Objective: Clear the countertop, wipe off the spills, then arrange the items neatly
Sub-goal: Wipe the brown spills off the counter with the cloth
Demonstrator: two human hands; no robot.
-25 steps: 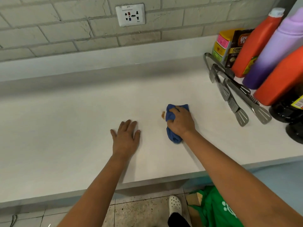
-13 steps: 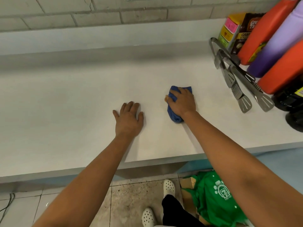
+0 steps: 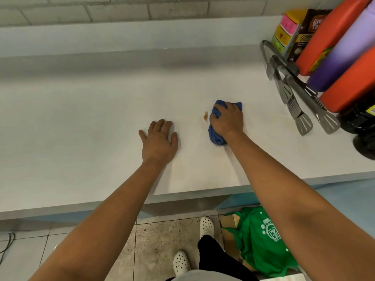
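Note:
A crumpled blue cloth [image 3: 215,136] is pressed onto the white countertop [image 3: 81,118] under my right hand [image 3: 228,118], whose fingers grip it. A small brown spill [image 3: 205,116] shows just left of the cloth, touching its edge. My left hand [image 3: 159,141] lies flat and palm-down on the counter, fingers spread, a short way left of the spill and holding nothing.
At the right stand two orange bottles [image 3: 324,35], a purple bottle [image 3: 345,51], a dark packet [image 3: 308,31] and coloured boxes [image 3: 284,35]. Two metal tongs [image 3: 292,98] lie beside them. A black item [image 3: 361,122] sits at the right edge. A green bag [image 3: 261,240] lies on the floor.
My right hand slid the cloth over the brown spill and back to the right, so the spill shows again. The left hand stays flat. The view tilted down.

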